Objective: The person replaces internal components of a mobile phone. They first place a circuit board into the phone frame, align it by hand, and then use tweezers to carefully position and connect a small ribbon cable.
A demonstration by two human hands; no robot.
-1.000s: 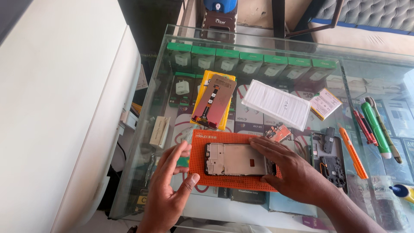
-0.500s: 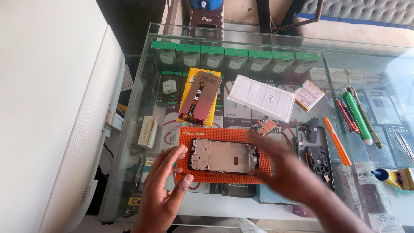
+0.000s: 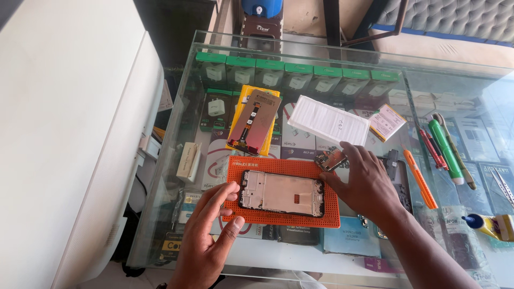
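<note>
I'm steadying the phone frame (image 3: 281,194) on the orange mat (image 3: 282,214) (both hands, left hand (image 3: 206,235) and right hand (image 3: 364,184), open, gripping nothing), so next needs a careful pinch.

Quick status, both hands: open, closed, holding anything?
Left hand: open, holding nothing, fingertips at the orange mat.
Right hand: open, holding nothing, beside the phone frame.
</note>
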